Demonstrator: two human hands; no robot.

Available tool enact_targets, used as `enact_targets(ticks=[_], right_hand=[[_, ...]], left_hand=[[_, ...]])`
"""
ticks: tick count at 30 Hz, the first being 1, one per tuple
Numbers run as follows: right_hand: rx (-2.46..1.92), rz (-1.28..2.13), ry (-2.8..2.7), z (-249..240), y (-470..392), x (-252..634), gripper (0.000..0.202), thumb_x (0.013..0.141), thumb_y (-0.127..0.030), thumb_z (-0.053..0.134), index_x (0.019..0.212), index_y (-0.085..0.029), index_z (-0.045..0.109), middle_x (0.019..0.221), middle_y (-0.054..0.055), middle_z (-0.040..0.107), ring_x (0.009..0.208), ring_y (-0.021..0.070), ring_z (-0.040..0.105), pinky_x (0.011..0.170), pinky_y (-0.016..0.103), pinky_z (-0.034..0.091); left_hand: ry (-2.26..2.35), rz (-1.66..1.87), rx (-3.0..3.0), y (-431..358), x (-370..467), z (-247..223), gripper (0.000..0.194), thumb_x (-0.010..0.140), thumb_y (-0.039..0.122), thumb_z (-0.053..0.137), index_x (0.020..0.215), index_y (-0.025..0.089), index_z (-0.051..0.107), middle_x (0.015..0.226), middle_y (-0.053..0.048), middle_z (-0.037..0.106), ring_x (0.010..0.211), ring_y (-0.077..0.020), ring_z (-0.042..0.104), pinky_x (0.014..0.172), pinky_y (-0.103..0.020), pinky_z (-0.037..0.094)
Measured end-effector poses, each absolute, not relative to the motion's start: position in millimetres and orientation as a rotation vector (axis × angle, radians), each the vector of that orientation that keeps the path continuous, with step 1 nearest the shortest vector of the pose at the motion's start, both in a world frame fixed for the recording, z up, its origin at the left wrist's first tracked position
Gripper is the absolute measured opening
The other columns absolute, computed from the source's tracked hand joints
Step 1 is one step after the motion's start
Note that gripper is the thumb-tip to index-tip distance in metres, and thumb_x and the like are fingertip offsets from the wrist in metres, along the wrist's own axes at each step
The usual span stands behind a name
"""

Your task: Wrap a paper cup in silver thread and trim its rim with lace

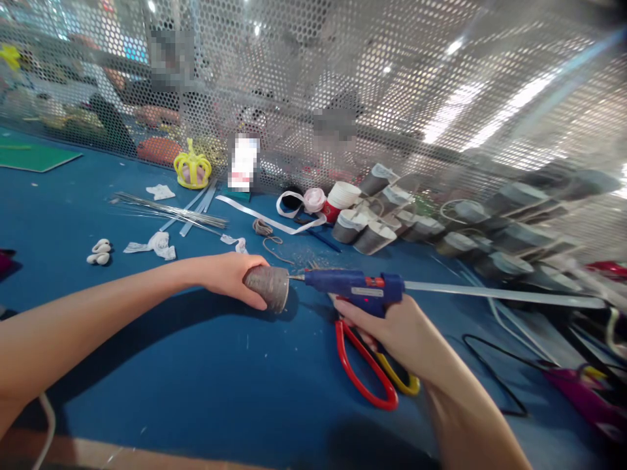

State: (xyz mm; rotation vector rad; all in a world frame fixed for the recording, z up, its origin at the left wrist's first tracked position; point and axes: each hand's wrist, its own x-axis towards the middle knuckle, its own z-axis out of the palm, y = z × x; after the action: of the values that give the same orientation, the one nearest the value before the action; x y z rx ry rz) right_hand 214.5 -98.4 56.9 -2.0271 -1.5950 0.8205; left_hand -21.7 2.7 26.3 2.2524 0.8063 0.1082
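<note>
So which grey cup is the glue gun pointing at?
The grey cup in the left hand, tipped sideways with its rim by the glue gun's nozzle; the other grey cups are grouped near the mesh screen.

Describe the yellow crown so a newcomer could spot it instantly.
Follow the blue table to its far side, by the perforated screen. Left of the bright panel sits a crown-shaped piece with curved yellow ribs. Unlike the white scraps nearby, it stands up, rounded.

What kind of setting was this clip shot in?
Probably a craft workshop: a hot glue gun with its glue stick, a spread of lace scraps and wires, and grey cups stacked along a perforated metal screen.
</note>
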Motion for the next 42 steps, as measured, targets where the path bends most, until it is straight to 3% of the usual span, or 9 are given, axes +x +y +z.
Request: enact_targets(ticks=[11,28,42], right_hand=[[-1.899,1.044,-1.582,52.0,-96.3,212.6,0.035,0.067,-0.046,0.063,0.048,-0.018,0.053,0.033,-0.004,0.044,0.033,0.0075,0.039,0.040,0.022,0.035],[-1.753,1.298,-1.478,44.0,-88.0,217.8,0.035,0.069,-0.045,0.063,0.053,-0.015,0.054,0.032,-0.006,0.040,0.031,0.0051,0.033,0.035,0.020,0.026],[-1.656,1.283,-1.368,31.9,-81.2,216.5,0.034,0.073,-0.042,0.061,0.055,-0.014,0.055,0.032,-0.007,0.041,0.030,0.0043,0.034,0.036,0.019,0.023]], left_hand=[[0.784,0.125,2.234,2.7,-21.9,26.4,0.057,0.063,0.043,0.066,0.111,0.017,0.049,0.103,-0.004,0.061,0.089,-0.0188,0.056,0.073,-0.025,0.041],[0.778,0.091,2.212,6.1,-23.3,25.3,0.058,0.065,0.046,0.064,0.113,0.018,0.048,0.105,-0.004,0.060,0.091,-0.0194,0.056,0.073,-0.026,0.041],[0.744,0.115,2.222,4.8,-24.0,25.1,0.059,0.063,0.047,0.065,0.113,0.019,0.049,0.103,-0.003,0.060,0.089,-0.0193,0.056,0.072,-0.024,0.040]])
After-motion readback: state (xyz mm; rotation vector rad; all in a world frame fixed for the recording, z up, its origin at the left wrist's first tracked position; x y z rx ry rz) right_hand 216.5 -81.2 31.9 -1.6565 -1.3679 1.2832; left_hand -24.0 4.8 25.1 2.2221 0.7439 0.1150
